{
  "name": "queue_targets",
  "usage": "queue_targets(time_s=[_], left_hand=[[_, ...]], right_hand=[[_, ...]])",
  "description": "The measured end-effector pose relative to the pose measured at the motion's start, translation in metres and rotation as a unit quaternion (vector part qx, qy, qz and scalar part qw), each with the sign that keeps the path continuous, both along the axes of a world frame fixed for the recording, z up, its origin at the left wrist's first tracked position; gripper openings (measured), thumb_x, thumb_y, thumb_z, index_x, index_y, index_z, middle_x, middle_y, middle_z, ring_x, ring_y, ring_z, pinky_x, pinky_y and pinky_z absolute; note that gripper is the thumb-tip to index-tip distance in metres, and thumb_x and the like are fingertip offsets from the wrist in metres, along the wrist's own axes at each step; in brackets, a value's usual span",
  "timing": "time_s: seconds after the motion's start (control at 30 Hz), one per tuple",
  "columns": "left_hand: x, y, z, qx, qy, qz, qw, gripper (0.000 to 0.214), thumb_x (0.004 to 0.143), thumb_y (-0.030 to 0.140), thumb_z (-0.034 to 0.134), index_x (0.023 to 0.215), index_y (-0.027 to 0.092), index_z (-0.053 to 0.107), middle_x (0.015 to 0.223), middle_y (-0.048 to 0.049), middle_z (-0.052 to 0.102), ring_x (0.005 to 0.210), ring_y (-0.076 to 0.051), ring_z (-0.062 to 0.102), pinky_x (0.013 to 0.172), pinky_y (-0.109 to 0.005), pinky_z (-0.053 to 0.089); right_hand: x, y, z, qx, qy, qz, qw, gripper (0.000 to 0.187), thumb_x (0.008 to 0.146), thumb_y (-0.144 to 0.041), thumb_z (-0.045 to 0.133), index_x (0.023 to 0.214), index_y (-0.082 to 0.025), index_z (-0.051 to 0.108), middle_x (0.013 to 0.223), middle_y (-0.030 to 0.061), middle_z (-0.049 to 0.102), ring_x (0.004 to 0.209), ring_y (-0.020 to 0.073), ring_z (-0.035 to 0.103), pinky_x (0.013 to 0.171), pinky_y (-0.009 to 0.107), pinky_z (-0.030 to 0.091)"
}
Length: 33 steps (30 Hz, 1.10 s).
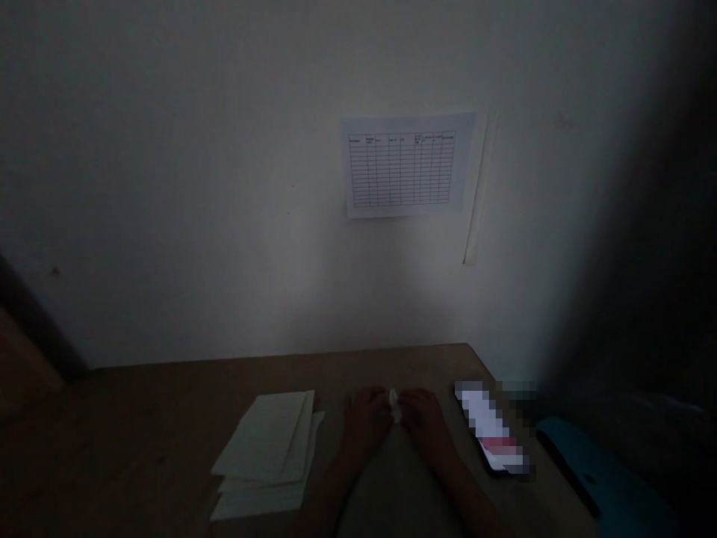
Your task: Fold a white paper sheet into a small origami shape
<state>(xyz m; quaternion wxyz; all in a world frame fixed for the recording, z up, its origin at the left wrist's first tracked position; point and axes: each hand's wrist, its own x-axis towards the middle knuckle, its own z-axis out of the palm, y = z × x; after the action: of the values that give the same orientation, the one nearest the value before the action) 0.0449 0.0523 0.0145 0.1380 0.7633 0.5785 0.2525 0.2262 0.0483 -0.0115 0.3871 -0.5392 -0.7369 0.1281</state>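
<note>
Between my two hands, above the brown table, is a small folded piece of white paper. My left hand pinches its left side, fingers curled in. On the other side my right hand has its fingers closed on the paper's right edge. The light is dim, so the exact folds and fingertips are hard to make out. A stack of white paper sheets lies loosely piled to the left of my left hand.
A phone with a lit, blurred screen lies near the table's right edge. Beyond that edge is a blue object, perhaps a chair. A printed table sheet hangs on the white wall behind the table.
</note>
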Motion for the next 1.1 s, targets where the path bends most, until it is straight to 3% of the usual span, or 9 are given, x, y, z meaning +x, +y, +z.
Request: queue_targets(time_s=[0.2, 0.4, 0.57, 0.73, 1.1], left_hand=[[0.0, 0.001, -0.003, 0.018, 0.002, -0.034, 0.999, 0.021, 0.083, 0.027, 0.064, 0.102, 0.03, 0.072, 0.128, -0.0012, 0.065, 0.123, -0.024, 0.051, 0.113, -0.049, 0.025], [0.0, 0.0, -0.002, -0.011, 0.006, -0.046, 0.999, 0.021, 0.087, 0.031, 0.062, 0.106, 0.03, 0.069, 0.119, -0.0016, 0.07, 0.121, -0.024, 0.053, 0.116, -0.054, 0.015], [-0.002, 0.002, -0.006, -0.013, 0.005, -0.06, 0.998, 0.024, 0.085, 0.036, 0.066, 0.108, 0.031, 0.069, 0.12, -0.0019, 0.07, 0.122, -0.025, 0.052, 0.117, -0.057, 0.01], [-0.003, 0.004, -0.006, -0.018, 0.015, -0.056, 0.998, 0.026, 0.084, 0.032, 0.067, 0.109, 0.031, 0.069, 0.12, -0.0024, 0.07, 0.122, -0.027, 0.052, 0.116, -0.059, 0.011], [-0.002, 0.003, -0.001, -0.025, 0.029, -0.05, 0.998, 0.025, 0.084, 0.032, 0.067, 0.109, 0.033, 0.07, 0.121, -0.0012, 0.07, 0.124, -0.026, 0.052, 0.116, -0.06, 0.011]], right_hand=[[0.001, 0.001, -0.005, -0.02, 0.028, 0.016, 0.999, 0.028, 0.079, -0.013, 0.055, 0.098, -0.022, 0.073, 0.105, 0.0076, 0.071, 0.105, 0.0236, 0.061, 0.096, 0.036, 0.044], [0.0, -0.003, 0.003, -0.03, 0.004, 0.017, 0.999, 0.026, 0.084, -0.013, 0.053, 0.098, -0.021, 0.073, 0.108, 0.0085, 0.07, 0.106, 0.0218, 0.06, 0.097, 0.033, 0.043], [0.001, -0.004, 0.012, -0.014, -0.083, 0.027, 0.996, 0.028, 0.085, -0.01, 0.053, 0.097, -0.024, 0.074, 0.107, 0.0056, 0.071, 0.11, 0.0211, 0.059, 0.114, 0.043, 0.025], [0.002, -0.005, 0.012, 0.01, -0.1, 0.051, 0.994, 0.029, 0.086, -0.009, 0.051, 0.095, -0.025, 0.073, 0.103, 0.0028, 0.073, 0.11, 0.0189, 0.061, 0.119, 0.047, 0.011], [0.006, -0.004, 0.006, 0.01, -0.102, 0.056, 0.993, 0.031, 0.086, -0.011, 0.05, 0.101, -0.026, 0.072, 0.105, 0.0026, 0.073, 0.106, 0.0201, 0.064, 0.118, 0.05, 0.015]])
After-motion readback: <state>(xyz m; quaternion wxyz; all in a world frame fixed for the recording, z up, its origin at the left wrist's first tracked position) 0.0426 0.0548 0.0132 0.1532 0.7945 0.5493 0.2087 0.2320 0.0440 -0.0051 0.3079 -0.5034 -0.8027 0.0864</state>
